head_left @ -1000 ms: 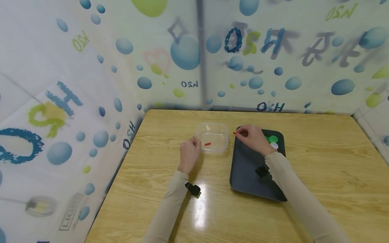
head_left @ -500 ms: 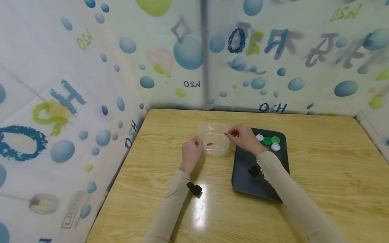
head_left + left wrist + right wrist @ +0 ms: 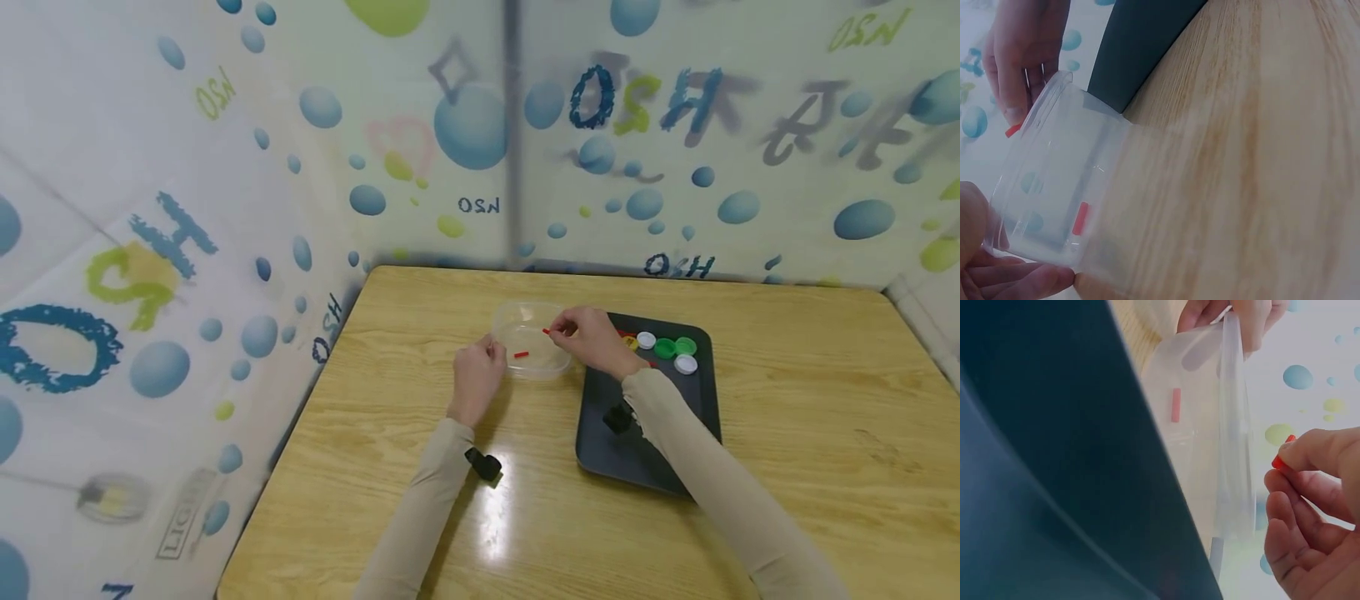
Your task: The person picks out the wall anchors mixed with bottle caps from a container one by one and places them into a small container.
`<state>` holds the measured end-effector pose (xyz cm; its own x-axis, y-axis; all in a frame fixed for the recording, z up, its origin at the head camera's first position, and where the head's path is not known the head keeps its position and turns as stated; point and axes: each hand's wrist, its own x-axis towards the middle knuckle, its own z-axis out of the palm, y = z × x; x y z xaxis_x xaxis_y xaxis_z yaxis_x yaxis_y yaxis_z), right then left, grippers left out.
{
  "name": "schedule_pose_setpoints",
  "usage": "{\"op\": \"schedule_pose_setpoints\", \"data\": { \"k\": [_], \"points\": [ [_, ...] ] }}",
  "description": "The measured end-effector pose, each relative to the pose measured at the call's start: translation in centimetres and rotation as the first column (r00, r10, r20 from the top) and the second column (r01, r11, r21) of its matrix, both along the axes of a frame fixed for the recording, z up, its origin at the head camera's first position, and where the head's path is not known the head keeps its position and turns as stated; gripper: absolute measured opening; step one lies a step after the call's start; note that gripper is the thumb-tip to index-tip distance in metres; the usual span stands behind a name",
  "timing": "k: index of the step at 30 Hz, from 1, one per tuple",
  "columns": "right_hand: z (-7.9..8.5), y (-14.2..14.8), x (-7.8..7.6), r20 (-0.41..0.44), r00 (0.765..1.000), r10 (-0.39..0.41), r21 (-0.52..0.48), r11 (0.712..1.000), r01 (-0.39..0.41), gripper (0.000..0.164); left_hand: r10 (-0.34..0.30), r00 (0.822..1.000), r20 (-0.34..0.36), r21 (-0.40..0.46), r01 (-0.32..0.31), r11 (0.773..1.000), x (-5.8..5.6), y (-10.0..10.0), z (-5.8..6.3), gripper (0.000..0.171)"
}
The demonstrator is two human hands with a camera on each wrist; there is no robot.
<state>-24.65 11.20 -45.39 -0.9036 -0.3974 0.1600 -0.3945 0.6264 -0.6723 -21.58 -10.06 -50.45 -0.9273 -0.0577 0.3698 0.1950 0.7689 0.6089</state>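
Note:
A clear plastic container (image 3: pixel 534 372) stands on the table, and one short red stick (image 3: pixel 521 355) lies on its bottom. My left hand (image 3: pixel 478 375) grips the container's left rim, thumb on the inner side and fingers outside, as the left wrist view shows. Above the container's right side, my right hand (image 3: pixel 592 340) pinches a second small red stick (image 3: pixel 1282 454) between thumb and index finger. In the left wrist view this red piece (image 3: pixel 1012 130) appears just above the rim.
A dark tray (image 3: pixel 622 454) lies right of the container, partly under the right forearm. Along its far side are white caps (image 3: pixel 686 364), green caps (image 3: pixel 664 348), a yellow cap (image 3: pixel 630 342) and some red pieces. A patterned backdrop (image 3: pixel 420 225) rises behind the wooden table (image 3: pixel 360 467).
My right hand has moved left from over the tray to above the container, carrying the red stick. Caps on the tray have come into view. The left hand keeps its hold on the rim.

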Motion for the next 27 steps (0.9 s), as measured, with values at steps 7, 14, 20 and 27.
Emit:
{"op": "schedule_pose_setpoints", "data": {
  "k": [7, 14, 20, 27],
  "points": [
    [-0.1, -1.4, -0.6, 0.021, 1.0, 0.018, 0.027, 0.999, -0.019, 0.015, 0.007, 1.0, -0.005, -0.007, -0.007, 1.0, -0.1, -0.2, 0.0, 0.028],
    [-0.4, -2.2, -1.0, -0.019, 1.0, 0.022, 0.069, 0.997, -0.021, 0.012, 0.007, 1.0, -0.026, -0.028, -0.008, 1.0, -0.1, -0.1, -0.1, 0.026],
    [-0.6, -2.1, -1.3, 0.013, 1.0, -0.005, 0.08, 0.997, 0.004, 0.011, 0.009, 1.0, 0.004, -0.017, -0.009, 1.0, -0.1, -0.1, -0.2, 0.024],
    [-0.5, -1.9, -1.4, 0.043, 0.999, -0.025, 0.056, 0.998, 0.023, 0.013, -0.006, 0.999, 0.048, 0.014, 0.005, 1.0, -0.2, -0.3, -0.4, 0.023]
  ]
}}
